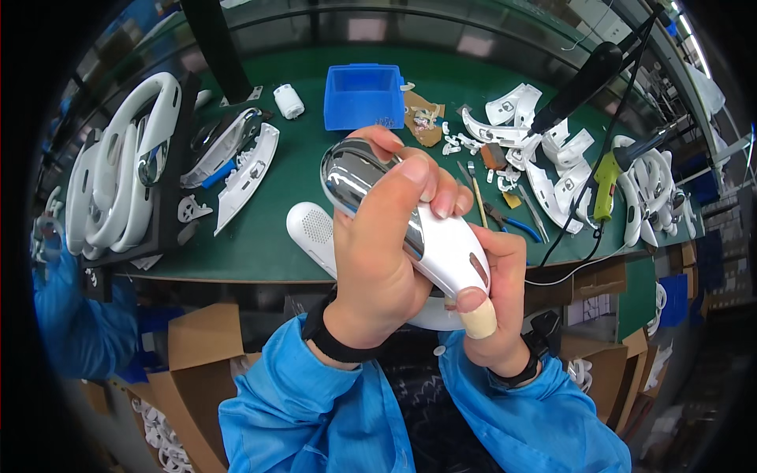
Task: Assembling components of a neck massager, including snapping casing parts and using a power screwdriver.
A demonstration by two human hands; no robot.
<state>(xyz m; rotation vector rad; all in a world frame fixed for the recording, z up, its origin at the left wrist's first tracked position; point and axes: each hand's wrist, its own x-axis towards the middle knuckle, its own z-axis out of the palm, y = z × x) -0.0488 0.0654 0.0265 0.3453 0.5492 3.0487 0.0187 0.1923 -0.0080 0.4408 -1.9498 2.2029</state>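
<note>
Both hands up close over lap: left hand (378, 260) fingers wrapped round chrome-and-white housing (410, 221), right hand (493, 303) w/ taped thumb gripping its lower end, above green desk (268, 236); blue bin (363, 95) beyond.

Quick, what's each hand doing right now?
Left hand: closed around the white and chrome handle part, gripping its upper half.
Right hand: closed on the same part's lower end, bandaged thumb pressed against it.

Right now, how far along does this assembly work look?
Done: finished white handles stand racked at left. In hand: left hand and right hand grip one chrome-and-white housing. Left: loose white shells wait at right.
</note>
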